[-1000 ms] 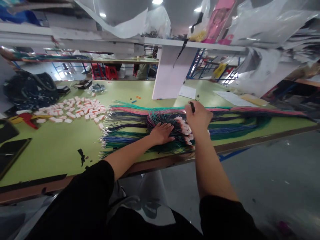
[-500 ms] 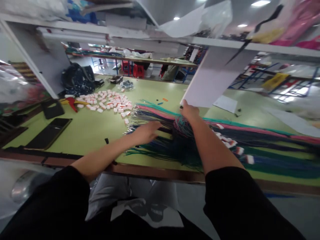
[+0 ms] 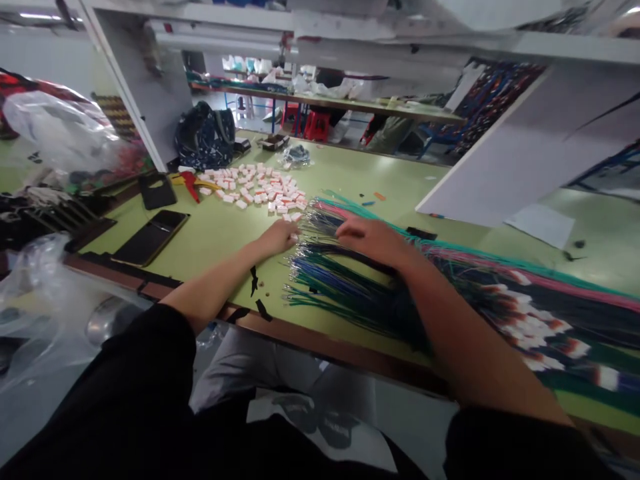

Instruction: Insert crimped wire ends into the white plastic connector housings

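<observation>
My left hand (image 3: 278, 239) is closed at the near edge of a pile of small white-and-orange connector housings (image 3: 265, 188), with a white housing (image 3: 294, 237) at its fingertips. My right hand (image 3: 373, 241) lies over the bundles of thin wires, its fingers bent together above the grey and black ones; what they pinch, if anything, is hidden. The blue and green wires (image 3: 340, 280) spread toward me, their metal-tipped ends pointing left. Pink and teal wires (image 3: 480, 257) run off to the right. Housings fitted on wires (image 3: 530, 320) lie beside my right forearm.
A phone (image 3: 151, 237), a black flat piece (image 3: 157, 192) and red-and-yellow pliers (image 3: 190, 183) lie at the left. A dark patterned bag (image 3: 205, 137) stands behind. A white upright panel (image 3: 500, 153) rises at the right, under an overhead shelf (image 3: 240, 15). Black tape scraps (image 3: 263, 310) lie near the front edge.
My view has turned left. My right hand has left the white panel's foot and come down to the wires. My left hand has moved from the wires to the housings.
</observation>
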A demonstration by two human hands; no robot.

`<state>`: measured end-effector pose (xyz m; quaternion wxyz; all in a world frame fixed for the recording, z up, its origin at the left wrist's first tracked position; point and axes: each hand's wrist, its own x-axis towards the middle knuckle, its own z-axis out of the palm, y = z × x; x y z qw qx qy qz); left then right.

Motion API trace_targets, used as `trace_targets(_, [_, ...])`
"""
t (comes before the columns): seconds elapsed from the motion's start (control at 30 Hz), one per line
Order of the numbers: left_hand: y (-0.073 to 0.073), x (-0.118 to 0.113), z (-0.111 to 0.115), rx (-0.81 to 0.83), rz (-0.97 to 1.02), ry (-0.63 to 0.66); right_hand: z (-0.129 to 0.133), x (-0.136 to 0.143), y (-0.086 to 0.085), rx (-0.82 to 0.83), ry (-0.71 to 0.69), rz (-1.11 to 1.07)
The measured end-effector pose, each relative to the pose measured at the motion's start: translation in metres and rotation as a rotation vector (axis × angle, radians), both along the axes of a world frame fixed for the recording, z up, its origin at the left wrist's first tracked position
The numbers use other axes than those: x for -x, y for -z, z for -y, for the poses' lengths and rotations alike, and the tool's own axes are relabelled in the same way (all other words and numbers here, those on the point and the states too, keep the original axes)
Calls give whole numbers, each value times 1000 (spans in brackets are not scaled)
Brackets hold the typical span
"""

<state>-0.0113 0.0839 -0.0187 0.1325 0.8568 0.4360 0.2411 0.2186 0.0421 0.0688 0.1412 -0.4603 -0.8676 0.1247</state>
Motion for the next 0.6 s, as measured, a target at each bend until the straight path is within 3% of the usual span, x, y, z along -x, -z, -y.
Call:
trace_targets(0.07, [-1, 4, 1, 41, 8, -91, 29, 23, 11, 134, -290, 103])
trace_targets(0.1, [-2, 6, 2, 53, 5, -139, 42, 33, 18, 163, -365, 180])
trace_targets(0.2, [-9, 12, 8, 109, 83, -283, 71, 54, 39, 93, -279, 402])
trace_targets(0.3, [-20, 12, 17, 256, 330, -382, 80, 60, 51, 23, -184, 456])
trace_targets(0.43, [-32, 7, 27, 554, 651, -325, 68, 52, 52, 134, -137, 208])
trace_targets(0.6, [-40, 5, 32, 860, 955, -175, 54, 38, 44, 495, -19, -315])
